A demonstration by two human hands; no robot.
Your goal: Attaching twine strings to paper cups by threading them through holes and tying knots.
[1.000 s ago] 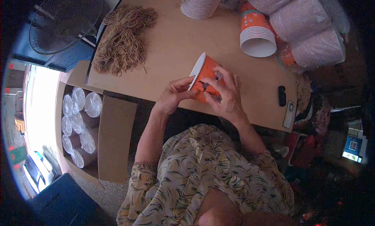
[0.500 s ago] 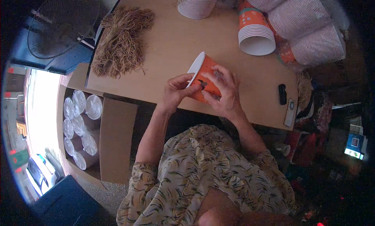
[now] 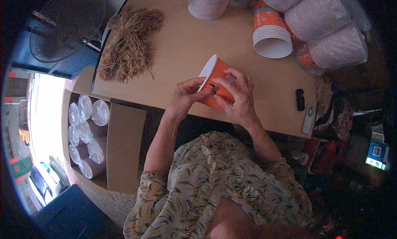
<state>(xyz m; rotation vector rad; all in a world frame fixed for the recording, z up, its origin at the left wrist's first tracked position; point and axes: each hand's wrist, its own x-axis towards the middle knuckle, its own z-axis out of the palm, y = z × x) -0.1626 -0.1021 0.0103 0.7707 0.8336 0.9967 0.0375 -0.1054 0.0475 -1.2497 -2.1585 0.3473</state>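
Note:
An orange paper bucket (image 3: pixel 219 80) with a white rim is tilted in front of me over the table's near edge, its mouth facing left. My left hand (image 3: pixel 186 96) grips it at the rim, thumb on the outer wall and the fingers partly hidden by the rim. My right hand (image 3: pixel 240 96) holds its side and base, fingers curved round the wall. A small dark patch shows on the orange side near my left thumb. Whether anything lies inside the bucket cannot be seen.
A bundle of brown twine (image 3: pixel 130 44) lies on the table (image 3: pixel 178 40) at left. Stacked paper buckets (image 3: pixel 271 36) and wrapped stacks (image 3: pixel 318 20) stand at far right. A cardboard box (image 3: pixel 126 148) of plastic-wrapped stacks is at left. A black object (image 3: pixel 300 99) and a white remote-like thing (image 3: pixel 308 119) lie right.
Both hands and the bucket stay almost in place. The surroundings shift very slightly in the picture.

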